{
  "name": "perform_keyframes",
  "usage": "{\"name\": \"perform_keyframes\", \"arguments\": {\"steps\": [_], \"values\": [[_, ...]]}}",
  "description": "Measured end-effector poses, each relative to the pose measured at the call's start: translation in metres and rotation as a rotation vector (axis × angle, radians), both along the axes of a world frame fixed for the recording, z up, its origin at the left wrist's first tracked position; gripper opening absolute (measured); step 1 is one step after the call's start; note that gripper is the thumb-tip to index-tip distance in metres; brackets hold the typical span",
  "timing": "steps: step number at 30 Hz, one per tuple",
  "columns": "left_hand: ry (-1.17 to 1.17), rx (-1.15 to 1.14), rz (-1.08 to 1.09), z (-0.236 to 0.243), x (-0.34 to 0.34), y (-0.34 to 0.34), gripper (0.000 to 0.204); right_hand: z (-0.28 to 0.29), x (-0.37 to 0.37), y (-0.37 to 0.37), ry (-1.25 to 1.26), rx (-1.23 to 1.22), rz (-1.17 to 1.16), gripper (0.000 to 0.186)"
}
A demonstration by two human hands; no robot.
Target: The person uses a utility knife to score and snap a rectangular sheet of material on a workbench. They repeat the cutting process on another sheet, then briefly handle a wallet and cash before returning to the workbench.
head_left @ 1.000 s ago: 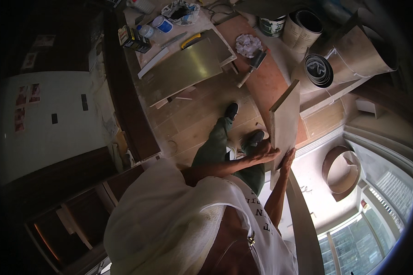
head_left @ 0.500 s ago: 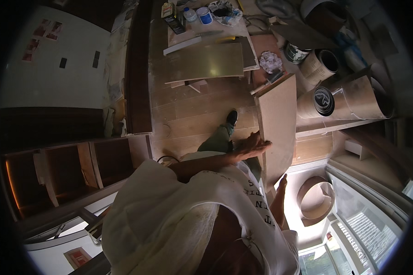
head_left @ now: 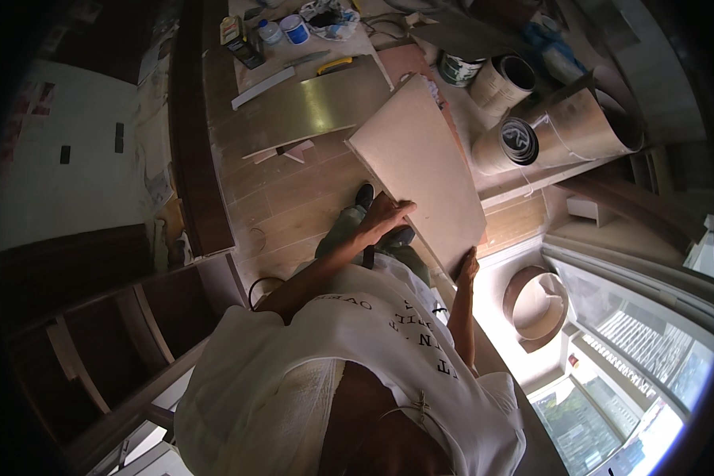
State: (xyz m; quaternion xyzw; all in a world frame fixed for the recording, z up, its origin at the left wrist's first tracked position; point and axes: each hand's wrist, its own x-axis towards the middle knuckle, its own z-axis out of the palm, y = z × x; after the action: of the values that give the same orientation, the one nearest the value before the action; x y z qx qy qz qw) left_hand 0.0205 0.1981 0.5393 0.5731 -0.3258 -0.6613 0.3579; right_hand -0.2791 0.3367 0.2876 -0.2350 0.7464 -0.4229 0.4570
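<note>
A flat tan board [head_left: 428, 163] is held up in front of me, tilted, its far end pointing to the upper left. My left hand [head_left: 385, 219] is closed on its left edge, thumb over the top face and fingers going underneath. At the near right corner, my right hand [head_left: 467, 268] grips the board's edge; its fingers are partly hidden. Beyond the board's far left corner lies a thin olive-brown sheet [head_left: 301, 117] with a glossy shine. A yellow utility knife [head_left: 335, 66] and a pale straight strip [head_left: 263, 88] lie near that sheet.
Rolled sheets [head_left: 575, 131] and a paint bucket [head_left: 459, 70] stand at the right. A blue can [head_left: 295, 30], a bottle [head_left: 270, 32] and a dark tin [head_left: 241, 43] are at the far left. A wooden hoop [head_left: 511, 311] lies lower right. Open shelving [head_left: 139, 313] is at my left.
The board has swung round, its far end going left and now covering the crumpled paper and brush. My left hand has gone from lying along its edge to gripping it. The view has shifted.
</note>
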Motion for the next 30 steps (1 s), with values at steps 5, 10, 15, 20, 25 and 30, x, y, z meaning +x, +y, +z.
{"name": "perform_keyframes", "arguments": {"steps": [5, 10, 15, 20, 25, 30], "values": [[0.202, 0.117, 0.16, -0.028, 0.06, -0.009, 0.046, 0.041, 0.025, -0.032, 0.087, -0.134, -0.199, 0.057], [0.41, 0.229, 0.476, -0.107, 0.11, -0.014, 0.049, 0.105, 0.067, -0.106, 0.275, -0.374, -0.173, 0.047], [0.47, 0.292, 0.697, -0.153, 0.166, -0.051, 0.039, 0.102, 0.112, -0.202, 0.298, -0.423, -0.017, 0.047], [0.488, 0.436, 0.894, -0.155, 0.252, -0.107, 0.025, 0.11, 0.217, -0.313, 0.461, -0.328, 0.14, 0.053], [0.644, 0.375, 0.979, -0.242, 0.367, -0.118, 0.025, 0.026, 0.341, -0.408, 0.468, -0.334, 0.32, 0.05], [0.669, 0.364, 1.026, -0.252, 0.408, -0.164, 0.032, -0.035, 0.363, -0.467, 0.495, -0.337, 0.327, 0.046]]}}
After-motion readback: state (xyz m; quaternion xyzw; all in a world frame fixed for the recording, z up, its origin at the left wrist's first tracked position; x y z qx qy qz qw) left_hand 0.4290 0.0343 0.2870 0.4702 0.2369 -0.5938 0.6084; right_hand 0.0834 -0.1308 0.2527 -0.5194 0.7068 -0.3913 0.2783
